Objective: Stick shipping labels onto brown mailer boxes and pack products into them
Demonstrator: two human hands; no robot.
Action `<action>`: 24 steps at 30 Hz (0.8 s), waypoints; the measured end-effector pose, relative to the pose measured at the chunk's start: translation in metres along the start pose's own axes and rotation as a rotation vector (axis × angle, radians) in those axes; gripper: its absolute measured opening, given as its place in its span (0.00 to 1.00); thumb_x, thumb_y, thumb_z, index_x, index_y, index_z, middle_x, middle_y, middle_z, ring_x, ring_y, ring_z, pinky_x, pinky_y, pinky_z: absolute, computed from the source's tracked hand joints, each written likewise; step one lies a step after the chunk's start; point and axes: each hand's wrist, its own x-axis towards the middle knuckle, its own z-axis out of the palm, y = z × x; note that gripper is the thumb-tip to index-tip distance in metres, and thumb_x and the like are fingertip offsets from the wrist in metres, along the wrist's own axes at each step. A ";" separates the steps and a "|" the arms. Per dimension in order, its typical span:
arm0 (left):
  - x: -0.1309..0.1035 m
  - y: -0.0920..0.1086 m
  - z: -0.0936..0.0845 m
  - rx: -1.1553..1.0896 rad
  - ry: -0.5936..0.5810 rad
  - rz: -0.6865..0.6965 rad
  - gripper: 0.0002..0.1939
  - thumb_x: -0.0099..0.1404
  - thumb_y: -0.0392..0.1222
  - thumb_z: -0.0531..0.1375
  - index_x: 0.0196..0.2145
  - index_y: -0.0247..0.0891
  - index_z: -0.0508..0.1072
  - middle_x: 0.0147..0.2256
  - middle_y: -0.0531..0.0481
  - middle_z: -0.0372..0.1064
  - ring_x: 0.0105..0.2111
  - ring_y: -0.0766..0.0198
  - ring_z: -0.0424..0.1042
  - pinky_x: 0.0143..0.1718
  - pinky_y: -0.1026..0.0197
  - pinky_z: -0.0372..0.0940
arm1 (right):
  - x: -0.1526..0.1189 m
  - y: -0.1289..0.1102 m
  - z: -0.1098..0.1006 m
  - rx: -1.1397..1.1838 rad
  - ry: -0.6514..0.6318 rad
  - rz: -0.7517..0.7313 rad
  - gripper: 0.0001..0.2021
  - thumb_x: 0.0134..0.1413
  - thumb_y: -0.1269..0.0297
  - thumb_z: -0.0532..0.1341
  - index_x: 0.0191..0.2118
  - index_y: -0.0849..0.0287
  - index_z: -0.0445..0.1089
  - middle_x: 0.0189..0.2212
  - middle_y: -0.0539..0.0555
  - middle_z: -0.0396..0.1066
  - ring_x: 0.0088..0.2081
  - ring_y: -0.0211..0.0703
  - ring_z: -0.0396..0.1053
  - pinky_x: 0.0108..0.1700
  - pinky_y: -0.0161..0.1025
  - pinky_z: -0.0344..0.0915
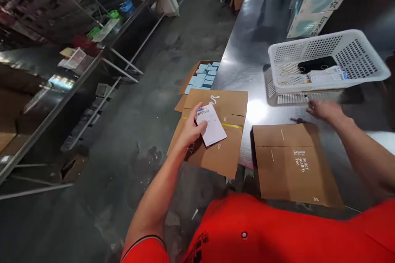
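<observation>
My left hand [194, 130] is closed on a white barcode label sheet [212, 127], thumb across its face. Under the sheet is a flattened brown cardboard box [228, 154] with a yellow band across it, overhanging the table's left edge. My right hand [327, 111] is over the metal table, just in front of the white basket [331, 86]. Its fingers are pinched round a slim pen-like object [306, 98], slightly blurred. Below and to its left lies another flattened cardboard box [286, 172] with white printed words.
Inside the basket are papers [327, 74] and a black item [316, 65]. White printed cartons [322, 4] are stacked at the back right of the metal table [243, 45]. An open carton of light-blue small boxes [202, 76] is beside its left edge. Another bench [89, 63] runs along the left.
</observation>
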 end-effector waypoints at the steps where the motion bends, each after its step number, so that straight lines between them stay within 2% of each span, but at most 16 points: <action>1: 0.000 -0.003 -0.002 0.034 -0.025 0.029 0.38 0.54 0.38 0.60 0.63 0.33 0.61 0.51 0.40 0.69 0.46 0.57 0.71 0.46 0.58 0.68 | -0.008 -0.006 -0.005 -0.051 0.015 -0.014 0.15 0.34 0.87 0.69 0.16 0.64 0.67 0.19 0.51 0.67 0.20 0.27 0.50 0.31 0.42 0.45; 3: 0.001 -0.010 -0.005 0.123 -0.038 0.087 0.36 0.54 0.36 0.58 0.62 0.32 0.63 0.52 0.39 0.66 0.49 0.56 0.69 0.50 0.56 0.66 | -0.031 -0.027 -0.010 -0.028 0.038 -0.081 0.11 0.40 0.82 0.69 0.24 0.60 0.70 0.21 0.51 0.68 0.22 0.30 0.57 0.32 0.43 0.49; 5: 0.004 -0.017 -0.007 0.222 -0.018 0.139 0.31 0.55 0.34 0.56 0.58 0.32 0.68 0.51 0.40 0.63 0.51 0.56 0.67 0.53 0.55 0.64 | -0.063 -0.059 -0.002 0.235 0.059 -0.194 0.09 0.44 0.76 0.69 0.27 0.58 0.69 0.22 0.50 0.68 0.24 0.34 0.63 0.32 0.42 0.54; 7: 0.007 -0.023 -0.007 0.273 -0.005 0.170 0.27 0.57 0.34 0.55 0.55 0.33 0.71 0.48 0.42 0.62 0.50 0.57 0.66 0.53 0.56 0.63 | -0.099 -0.100 0.019 0.566 0.034 -0.284 0.11 0.44 0.70 0.69 0.26 0.56 0.65 0.21 0.48 0.65 0.22 0.35 0.65 0.29 0.41 0.57; 9: 0.009 -0.026 -0.006 0.284 -0.009 0.201 0.24 0.60 0.35 0.56 0.54 0.33 0.73 0.46 0.43 0.62 0.49 0.58 0.67 0.52 0.57 0.64 | -0.133 -0.142 0.047 0.762 -0.122 -0.307 0.08 0.46 0.63 0.67 0.28 0.55 0.66 0.21 0.47 0.66 0.21 0.37 0.65 0.26 0.40 0.60; 10: 0.010 -0.028 -0.004 0.292 -0.013 0.222 0.22 0.61 0.36 0.56 0.53 0.33 0.74 0.46 0.44 0.62 0.48 0.59 0.67 0.51 0.57 0.64 | -0.149 -0.161 0.062 0.811 -0.264 -0.298 0.08 0.49 0.59 0.65 0.32 0.55 0.68 0.24 0.49 0.69 0.23 0.39 0.68 0.27 0.40 0.63; 12: 0.010 -0.028 -0.001 0.340 -0.015 0.271 0.18 0.64 0.37 0.56 0.49 0.37 0.77 0.45 0.45 0.63 0.48 0.58 0.66 0.51 0.56 0.63 | -0.176 -0.191 0.090 0.779 -0.555 -0.288 0.13 0.53 0.55 0.62 0.41 0.55 0.70 0.32 0.53 0.74 0.30 0.43 0.72 0.31 0.43 0.69; 13: 0.009 -0.028 0.001 0.377 -0.008 0.293 0.16 0.64 0.38 0.56 0.46 0.39 0.79 0.44 0.45 0.63 0.48 0.58 0.66 0.51 0.55 0.62 | -0.187 -0.201 0.102 0.706 -0.655 -0.299 0.14 0.54 0.55 0.61 0.44 0.55 0.69 0.35 0.54 0.75 0.33 0.44 0.74 0.34 0.44 0.70; 15: 0.007 -0.028 0.004 0.451 0.009 0.319 0.14 0.65 0.38 0.57 0.43 0.43 0.81 0.43 0.46 0.64 0.47 0.57 0.65 0.51 0.53 0.60 | -0.203 -0.212 0.122 0.490 -0.708 -0.384 0.12 0.54 0.59 0.61 0.43 0.56 0.68 0.37 0.54 0.76 0.34 0.43 0.73 0.36 0.41 0.69; 19: 0.003 -0.025 0.008 0.486 0.028 0.330 0.14 0.65 0.38 0.58 0.44 0.46 0.81 0.45 0.45 0.66 0.48 0.55 0.64 0.52 0.51 0.58 | -0.214 -0.209 0.150 0.085 -0.585 -0.639 0.04 0.51 0.66 0.60 0.34 0.57 0.67 0.27 0.49 0.71 0.27 0.37 0.66 0.31 0.35 0.61; 21: 0.002 -0.024 0.008 0.472 0.030 0.328 0.13 0.65 0.39 0.58 0.44 0.47 0.81 0.46 0.45 0.66 0.48 0.55 0.64 0.52 0.51 0.58 | -0.214 -0.204 0.159 -0.015 -0.539 -0.673 0.01 0.50 0.67 0.58 0.31 0.57 0.65 0.25 0.48 0.69 0.25 0.36 0.64 0.30 0.35 0.59; 24: 0.001 -0.023 0.010 0.452 0.038 0.330 0.12 0.64 0.42 0.60 0.43 0.47 0.81 0.46 0.46 0.66 0.49 0.54 0.64 0.51 0.50 0.57 | -0.214 -0.200 0.163 -0.042 -0.518 -0.650 0.02 0.50 0.67 0.57 0.28 0.57 0.63 0.23 0.47 0.67 0.25 0.36 0.62 0.30 0.35 0.58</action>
